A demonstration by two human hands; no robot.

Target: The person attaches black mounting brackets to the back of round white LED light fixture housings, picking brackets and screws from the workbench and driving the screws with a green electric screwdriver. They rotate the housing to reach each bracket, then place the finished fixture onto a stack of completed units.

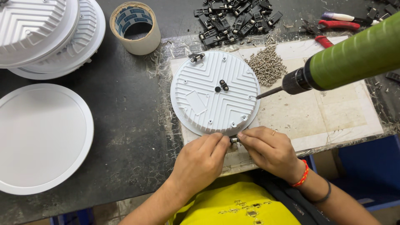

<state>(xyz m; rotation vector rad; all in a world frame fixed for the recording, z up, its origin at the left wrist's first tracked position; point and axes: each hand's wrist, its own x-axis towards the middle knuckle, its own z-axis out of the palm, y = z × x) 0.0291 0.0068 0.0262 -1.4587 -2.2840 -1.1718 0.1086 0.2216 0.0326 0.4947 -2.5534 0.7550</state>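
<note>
A round white ribbed lamp housing (208, 93) lies face down on a worn sheet of paper (329, 112). A black spring clip (196, 56) sits on its far rim and a small black part (223, 85) near its centre. My left hand (200, 162) and my right hand (268, 150) meet at the housing's near rim, both pinching a small metal and black clip (233, 139) between the fingertips. A green electric screwdriver (354, 58) hangs from the right, its bit tip close to the housing's right edge; neither hand touches it.
A pile of small screws (266, 64) and a heap of black clips (237, 18) lie beyond the housing. A tape roll (135, 27), stacked housings (46, 33), a white round panel (39, 137) and red-handled pliers (333, 29) sit on the dark bench.
</note>
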